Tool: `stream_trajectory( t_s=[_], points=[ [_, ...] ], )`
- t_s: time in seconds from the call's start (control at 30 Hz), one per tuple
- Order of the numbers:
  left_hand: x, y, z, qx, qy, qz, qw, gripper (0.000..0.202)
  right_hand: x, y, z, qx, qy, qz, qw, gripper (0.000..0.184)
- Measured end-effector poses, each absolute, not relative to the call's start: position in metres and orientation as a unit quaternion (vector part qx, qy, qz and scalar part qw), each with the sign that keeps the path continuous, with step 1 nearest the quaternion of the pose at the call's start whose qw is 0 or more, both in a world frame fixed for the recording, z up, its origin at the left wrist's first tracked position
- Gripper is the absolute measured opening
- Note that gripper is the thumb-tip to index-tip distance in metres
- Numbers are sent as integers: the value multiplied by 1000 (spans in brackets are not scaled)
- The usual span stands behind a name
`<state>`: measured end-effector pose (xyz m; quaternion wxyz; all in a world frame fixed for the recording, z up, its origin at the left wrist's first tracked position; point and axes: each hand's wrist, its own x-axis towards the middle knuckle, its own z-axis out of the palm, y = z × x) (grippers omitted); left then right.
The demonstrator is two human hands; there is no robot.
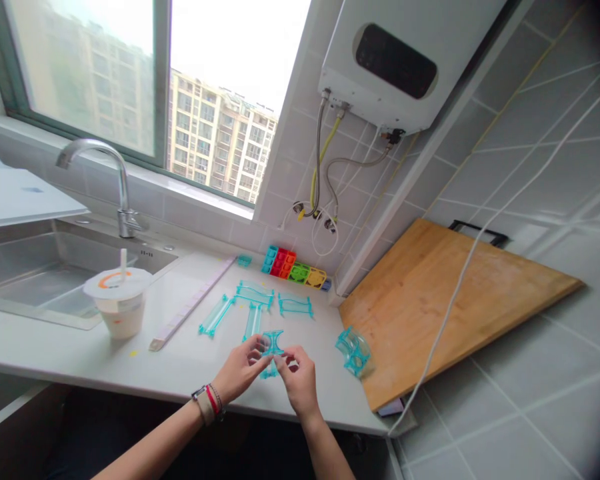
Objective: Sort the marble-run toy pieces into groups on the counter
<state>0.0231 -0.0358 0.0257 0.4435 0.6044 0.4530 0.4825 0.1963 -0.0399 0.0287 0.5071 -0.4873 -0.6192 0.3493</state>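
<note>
Between my two hands is a translucent teal plastic piece point(274, 341) with curved cut-outs, held just above the white counter. My left hand point(243, 367) pinches its left side, and a watch and red band circle that wrist. From the right, my right hand point(297, 377) grips its lower edge with thumb and fingers. Part of the piece is hidden behind my fingertips. Right behind it lies a long teal strip point(253, 321). Other teal parts lie farther back: a slanted strip point(217, 315), a wavy panel point(255, 293) and a second panel point(295, 305).
A curved teal assembly point(353, 351) sits at right by a leaning wooden board point(445, 300). Coloured plastic blocks point(295, 268) stand against the wall. A lilac strip point(195, 303), a lidded cup with straw point(121, 303) and a sink point(45, 267) are at left. A white cable point(453, 303) hangs at right.
</note>
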Motion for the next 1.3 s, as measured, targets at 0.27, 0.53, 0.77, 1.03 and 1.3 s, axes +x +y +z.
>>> stream_trajectory(
  t_s=[0.27,0.53,0.77,1.03,1.3],
  points=[
    [20,-37,25,632,428,461,452,17,197,-43,20,-417,-629,452,475,31],
    [-14,-31,26,598,485,493,405,19,230,-16,21,-478,-631,352,500,30],
    [-60,-14,2,566,566,525,288,27,251,38,13,-554,-712,211,376,13],
    [-62,-17,-1,552,559,523,332,31,233,94,5,-575,-759,140,271,5],
    [-61,-21,5,585,567,491,309,30,219,113,-1,-567,-780,104,244,8]
  ],
)
